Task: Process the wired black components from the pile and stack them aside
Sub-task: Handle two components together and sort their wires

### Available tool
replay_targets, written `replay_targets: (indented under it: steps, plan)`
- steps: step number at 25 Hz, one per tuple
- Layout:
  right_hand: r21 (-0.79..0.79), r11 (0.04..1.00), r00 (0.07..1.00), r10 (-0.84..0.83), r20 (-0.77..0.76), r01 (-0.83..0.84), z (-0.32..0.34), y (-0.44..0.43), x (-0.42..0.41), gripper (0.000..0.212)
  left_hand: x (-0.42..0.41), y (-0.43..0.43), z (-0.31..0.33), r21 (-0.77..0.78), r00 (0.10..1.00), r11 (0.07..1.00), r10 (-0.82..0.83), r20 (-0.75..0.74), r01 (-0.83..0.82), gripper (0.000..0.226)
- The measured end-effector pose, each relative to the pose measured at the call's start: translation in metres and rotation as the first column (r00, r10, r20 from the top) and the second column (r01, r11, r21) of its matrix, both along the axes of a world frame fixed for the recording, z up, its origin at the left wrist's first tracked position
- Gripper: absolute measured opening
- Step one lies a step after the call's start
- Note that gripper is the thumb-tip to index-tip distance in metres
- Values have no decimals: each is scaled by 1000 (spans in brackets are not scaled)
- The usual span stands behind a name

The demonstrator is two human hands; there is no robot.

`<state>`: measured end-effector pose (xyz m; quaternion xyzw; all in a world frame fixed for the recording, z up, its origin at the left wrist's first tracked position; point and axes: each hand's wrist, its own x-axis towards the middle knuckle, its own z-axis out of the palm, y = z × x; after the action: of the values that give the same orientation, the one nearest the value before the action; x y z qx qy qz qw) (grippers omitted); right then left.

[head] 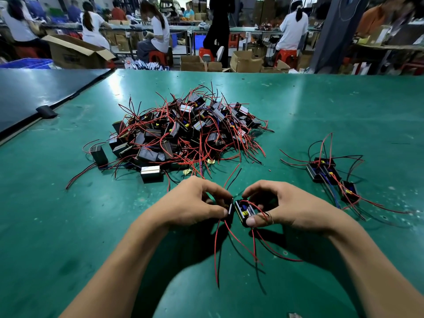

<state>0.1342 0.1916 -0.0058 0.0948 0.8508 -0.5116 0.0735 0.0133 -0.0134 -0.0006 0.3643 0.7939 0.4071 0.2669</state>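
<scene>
A big pile of black box components tangled in red and black wires lies in the middle of the green table. Low over the near table, my left hand pinches a thin black piece between thumb and fingers. Close beside it, my right hand grips an open black component with yellow and blue parts showing inside. Red and black wires hang from both pieces toward me. At the right lie a few black components side by side with their wires spread out.
A dark board with a black clip covers the table's left far corner. Small yellow scraps lie at the pile's near edge. Beyond the table, several people sit at benches among cardboard boxes and red stools.
</scene>
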Motion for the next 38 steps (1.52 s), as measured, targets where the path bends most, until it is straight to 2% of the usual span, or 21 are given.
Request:
replay_targets:
  steps: [6, 10, 14, 17, 20, 23, 26, 30, 33, 35, 38]
  plan:
    - [130, 991, 999, 15, -46, -8, -4, -4, -3, 49, -1, -3, 1, -32, 996, 996, -87, 36, 88, 38]
    - [120, 993, 999, 11, -50, -5, -6, -1, -4, 50, 1, 1, -5, -4, 997, 998, -68, -40, 68, 36]
    - [94, 996, 999, 18, -40, -14, -6, 0, -5, 48, -2, 1, -10, 22, 997, 997, -72, 2, 72, 28]
    - [27, 999, 998, 32, -55, -31, -3, 3, -2, 48, -5, -1, -6, 12, 994, 995, -98, 45, 97, 31]
    - [31, 999, 994, 41, -97, -38, 1, 8, -1, 42, -10, -3, -2, 121, 994, 992, 27, 103, -40, 33]
    - [12, 999, 986, 39, -163, -37, -1, 7, -2, 32, -4, 6, -4, 222, 977, 952, 212, 21, -211, 32]
    - [-22, 1000, 978, -10, -210, 5, -6, 4, -4, 30, 9, 17, -13, 145, 983, 978, 164, -78, -151, 50]
    - [-68, 997, 974, -52, -218, 38, -10, 3, -6, 23, 15, 21, -18, 115, 990, 985, 133, -46, -127, 80]
    - [-15, 999, 976, -44, -214, 42, -12, 2, -7, 15, 21, 27, -21, 29, 979, 996, 83, -187, -79, 105]
    - [-46, 995, 974, -95, -205, 87, -13, -1, -9, 22, 23, 28, -21, -4, 969, 998, 64, -238, -67, 111]
    - [-201, 945, 947, -289, -143, 258, -16, -5, -12, 36, 22, 26, -21, -20, 966, 999, 37, -255, -44, 111]
